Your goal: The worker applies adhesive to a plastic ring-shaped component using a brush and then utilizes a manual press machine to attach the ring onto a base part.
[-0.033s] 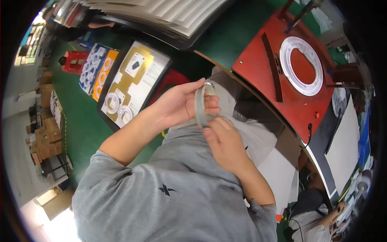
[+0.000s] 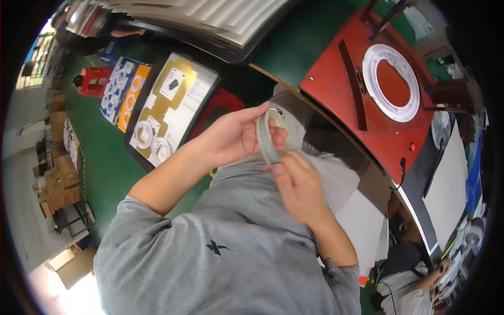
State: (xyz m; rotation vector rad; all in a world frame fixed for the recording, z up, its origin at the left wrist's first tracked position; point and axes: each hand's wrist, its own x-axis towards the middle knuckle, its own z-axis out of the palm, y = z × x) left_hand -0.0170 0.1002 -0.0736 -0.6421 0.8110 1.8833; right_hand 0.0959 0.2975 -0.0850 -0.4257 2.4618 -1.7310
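In front of my grey shirt I hold a narrow, pale translucent ring that looks like a roll of tape point(image 2: 267, 140). My left hand point(image 2: 233, 132) grips it from the left, the thumb at its top edge and the other fingers passing through its opening. At the lower edge of the roll, my right hand point(image 2: 300, 181) has its thumb and curled fingers pressed together. The right fingertips are slightly blurred, and whether they pinch a loose end cannot be made out.
To the right, a red board point(image 2: 336, 79) carries a white ring-shaped part point(image 2: 371, 81) and a dark strip point(image 2: 353, 86). A black-edged tray point(image 2: 206, 79) at left holds printed sheets and white rings. Stacked pale sheets point(image 2: 210, 21) lie ahead. A red stool point(image 2: 94, 81) stands far left. Another person point(image 2: 407, 283) sits lower right.
The roll has tilted a little between my hands. My right hand has shifted slightly to the right and down along its lower edge, while my left hand keeps its hold.
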